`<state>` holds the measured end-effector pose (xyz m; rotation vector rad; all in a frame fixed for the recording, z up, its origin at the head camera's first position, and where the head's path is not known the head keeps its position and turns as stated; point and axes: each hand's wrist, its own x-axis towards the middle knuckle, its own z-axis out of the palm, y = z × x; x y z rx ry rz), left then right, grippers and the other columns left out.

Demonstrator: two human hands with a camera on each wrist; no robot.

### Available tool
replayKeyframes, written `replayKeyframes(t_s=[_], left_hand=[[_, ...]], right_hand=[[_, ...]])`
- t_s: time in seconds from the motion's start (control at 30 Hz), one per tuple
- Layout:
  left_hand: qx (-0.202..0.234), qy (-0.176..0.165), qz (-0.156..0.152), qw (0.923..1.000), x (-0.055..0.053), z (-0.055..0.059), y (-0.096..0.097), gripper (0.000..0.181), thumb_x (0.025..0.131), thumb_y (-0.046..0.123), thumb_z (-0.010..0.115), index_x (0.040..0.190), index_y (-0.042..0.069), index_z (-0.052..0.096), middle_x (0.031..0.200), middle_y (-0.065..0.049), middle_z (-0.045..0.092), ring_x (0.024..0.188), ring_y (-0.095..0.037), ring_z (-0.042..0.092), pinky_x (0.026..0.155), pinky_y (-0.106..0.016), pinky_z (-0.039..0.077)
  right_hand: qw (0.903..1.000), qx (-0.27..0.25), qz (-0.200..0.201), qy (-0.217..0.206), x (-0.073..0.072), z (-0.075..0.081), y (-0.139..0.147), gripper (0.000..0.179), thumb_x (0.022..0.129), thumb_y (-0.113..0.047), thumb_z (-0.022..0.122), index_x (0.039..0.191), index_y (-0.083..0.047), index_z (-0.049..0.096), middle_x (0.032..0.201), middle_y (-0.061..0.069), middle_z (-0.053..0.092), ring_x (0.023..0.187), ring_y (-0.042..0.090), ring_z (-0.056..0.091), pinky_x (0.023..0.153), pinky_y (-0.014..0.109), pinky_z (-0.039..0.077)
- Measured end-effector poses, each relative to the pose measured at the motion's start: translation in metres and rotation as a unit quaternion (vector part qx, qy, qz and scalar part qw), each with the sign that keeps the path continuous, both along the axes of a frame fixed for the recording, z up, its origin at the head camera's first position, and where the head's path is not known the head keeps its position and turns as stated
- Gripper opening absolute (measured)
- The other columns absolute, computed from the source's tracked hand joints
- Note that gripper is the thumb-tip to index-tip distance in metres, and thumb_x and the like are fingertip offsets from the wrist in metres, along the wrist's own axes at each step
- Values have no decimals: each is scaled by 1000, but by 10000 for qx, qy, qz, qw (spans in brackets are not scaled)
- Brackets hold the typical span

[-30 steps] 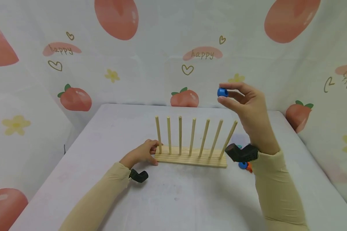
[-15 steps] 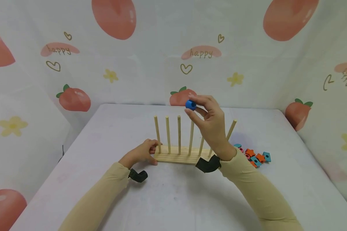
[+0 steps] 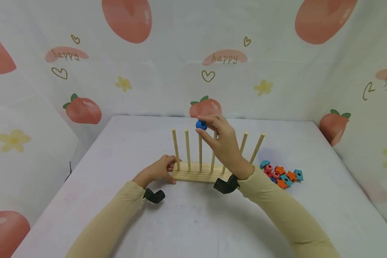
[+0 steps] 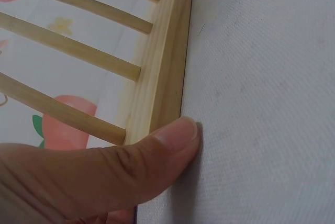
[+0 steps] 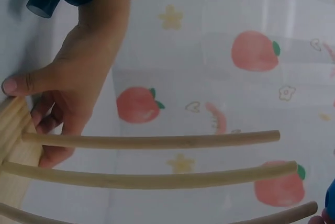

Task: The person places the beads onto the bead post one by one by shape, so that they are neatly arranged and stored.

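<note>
A blue bead (image 3: 201, 125) with a hole is pinched between the thumb and fingers of my right hand (image 3: 225, 145). It overlaps the top of the third peg (image 3: 200, 154) from the left in the head view. At the right edge of the right wrist view, part of the blue bead (image 5: 331, 203) shows beside the pegs. My left hand (image 3: 158, 171) grips the left end of the wooden peg rack (image 3: 193, 176), its thumb on the front edge and fingers behind. The left wrist view has that thumb (image 4: 152, 153) against the base (image 4: 170, 72). My right hand and wrist hide some pegs.
To the right of the rack lies a loose pile of coloured beads: orange stars (image 3: 279, 170), blue squares (image 3: 298, 175), and pink and red round ones (image 3: 275, 175). A white cloth covers the table (image 3: 193, 222), and a printed curtain (image 3: 167, 64) hangs behind it.
My right hand has carried the blue bead leftward and down, from above the right of the rack to the third peg's top. The pile came into view. My left hand has stayed put.
</note>
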<state>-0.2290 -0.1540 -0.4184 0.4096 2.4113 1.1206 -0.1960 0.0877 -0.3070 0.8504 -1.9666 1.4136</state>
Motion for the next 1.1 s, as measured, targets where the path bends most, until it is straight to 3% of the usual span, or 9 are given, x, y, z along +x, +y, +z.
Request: replayKeyframes(t_s=[0.2,0.33,0.6,1.1], left_hand=[[43,-38,3,10000,0,0,-1,78,63,-7,86,132,4,52,124,-18,39,120,-31,49,102,-38,46],[73,-82,54,9999,0,0,-2,77,63,-7,86,132,4,51,125,-18,39,120,-31,48,103,-39,45],[140,-74,55,9999,0,0,-1,79,63,-8,85,133,3,50,124,-18,39,120,-31,48,103,-39,45],[103,-53,76,9999,-1,-2,-2,79,62,-9,86,132,4,51,123,-17,40,117,-29,48,102,-40,45]], right_hand=[[9995,115,-111,-275,-1,-5,-4,31,89,-7,68,118,1,63,108,12,60,102,20,62,95,24,50],[9970,-73,-45,-769,1,-7,-6,34,89,-8,69,119,2,60,112,13,60,102,21,61,94,31,52],[9810,-955,249,-1671,-2,-15,-12,34,89,-6,68,120,4,57,111,14,59,97,16,59,87,27,51],[9572,-1433,2,-2516,0,-34,-16,32,88,-15,72,114,-5,57,109,5,60,96,15,58,83,23,52]])
